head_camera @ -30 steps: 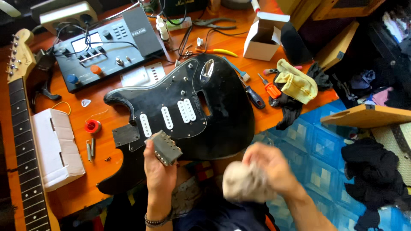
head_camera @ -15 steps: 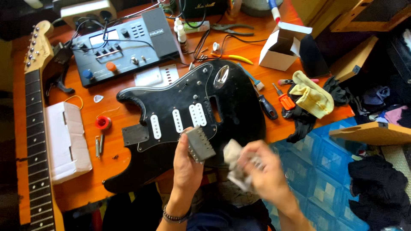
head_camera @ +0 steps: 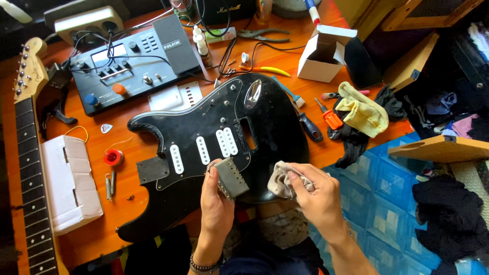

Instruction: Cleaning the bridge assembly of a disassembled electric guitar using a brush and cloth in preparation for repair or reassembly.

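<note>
Left hand: the left hand [head_camera: 216, 201] is closed around a grey metal block [head_camera: 232, 178], fingers wrapped on its near side, thumb up against the left edge; a dark bead bracelet [head_camera: 205, 266] sits on the wrist.
Metal block: rectangular, ridged along one long edge, held tilted just above the lower edge of the guitar body, right of the left hand's knuckles and clear of the surface.
Right hand: the right hand [head_camera: 316, 196] is clenched on a crumpled beige cloth [head_camera: 283, 182], which bulges out past the fingertips toward the block; whether cloth and block touch I cannot tell.
Guitar body: a black guitar body [head_camera: 275, 132] with a black pickguard and three white pickups [head_camera: 201, 150] lies flat on the surface directly beyond both hands, without its neck.
Surface: orange-brown wooden surface [head_camera: 127, 203], cluttered.
Far left of the left hand: a loose guitar neck [head_camera: 30, 168] along the edge, and a white cardboard box [head_camera: 71, 183] beside it.
Left of the left hand: a small red spool [head_camera: 113, 157] and a white pick [head_camera: 106, 128].
Beyond the guitar body: a dark effects unit [head_camera: 132, 63] with knobs, cables, pliers [head_camera: 262, 34] and an open white carton [head_camera: 323, 53].
Beyond the right hand: a screwdriver [head_camera: 309, 127], a yellow glove [head_camera: 362, 109] lying on dark cloth.
Right of the right hand: blue plastic crates [head_camera: 387, 188] below the surface edge.
</note>
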